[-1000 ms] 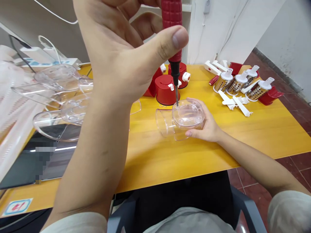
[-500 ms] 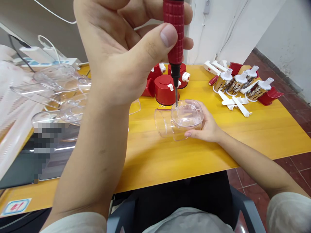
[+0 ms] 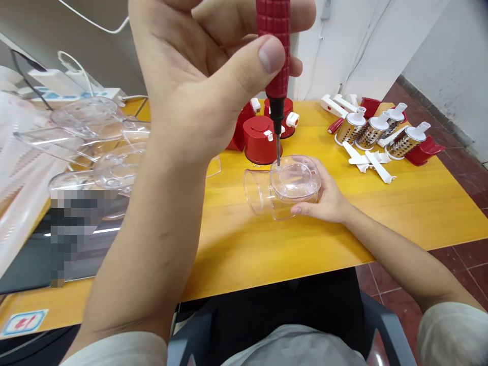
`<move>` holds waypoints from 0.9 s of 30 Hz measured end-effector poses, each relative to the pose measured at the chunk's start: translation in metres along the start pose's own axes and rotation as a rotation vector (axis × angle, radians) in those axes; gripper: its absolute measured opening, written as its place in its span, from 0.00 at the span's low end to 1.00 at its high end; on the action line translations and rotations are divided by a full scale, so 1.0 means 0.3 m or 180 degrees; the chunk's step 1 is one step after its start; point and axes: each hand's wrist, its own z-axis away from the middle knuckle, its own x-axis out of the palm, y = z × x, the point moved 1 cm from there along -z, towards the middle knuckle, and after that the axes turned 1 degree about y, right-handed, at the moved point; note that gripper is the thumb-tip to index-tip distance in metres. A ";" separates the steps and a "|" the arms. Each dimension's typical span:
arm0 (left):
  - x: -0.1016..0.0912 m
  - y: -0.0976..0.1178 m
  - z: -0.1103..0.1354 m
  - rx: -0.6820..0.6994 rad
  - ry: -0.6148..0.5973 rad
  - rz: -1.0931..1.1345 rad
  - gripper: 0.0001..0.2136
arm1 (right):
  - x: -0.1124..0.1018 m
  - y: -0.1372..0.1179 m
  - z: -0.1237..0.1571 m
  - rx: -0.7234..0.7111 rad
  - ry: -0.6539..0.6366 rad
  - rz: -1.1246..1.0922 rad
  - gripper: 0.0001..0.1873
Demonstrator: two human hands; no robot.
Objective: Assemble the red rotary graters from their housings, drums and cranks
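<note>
Over the last second the left hand [image 3: 194, 96] has shifted its hold on the red-handled screwdriver [image 3: 278, 86]: the thumb tip, which reached past the handle, now lies across its near side, and the fingers show beyond the far side. The tip has stayed at the same far-left corner of the clear plastic part [image 3: 295, 178], so the grip seems to be rolling the handle in place, with work at that one spot still under way. The part lies below the left hand, over the table [image 3: 244, 254], its wide rounded face up and a tubular section to the left. The right hand [image 3: 328, 195] grasps it from the right, thumb along the near side; just beyond it stands a red housing [image 3: 259, 137], apart from both hands
</note>
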 end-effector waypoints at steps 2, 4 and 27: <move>0.002 0.025 -0.005 -0.0264 -0.0119 0.0090 0.29 | -0.001 -0.002 0.001 -0.0003 -0.0008 0.0005 0.62; 0.020 0.090 -0.015 -0.0820 -0.0200 -0.0156 0.23 | -0.004 -0.002 0.002 -0.0026 -0.0015 0.0007 0.62; 0.119 0.254 -0.040 -0.1527 0.0176 -0.0878 0.18 | -0.007 -0.005 -0.002 0.0014 -0.0001 0.0051 0.64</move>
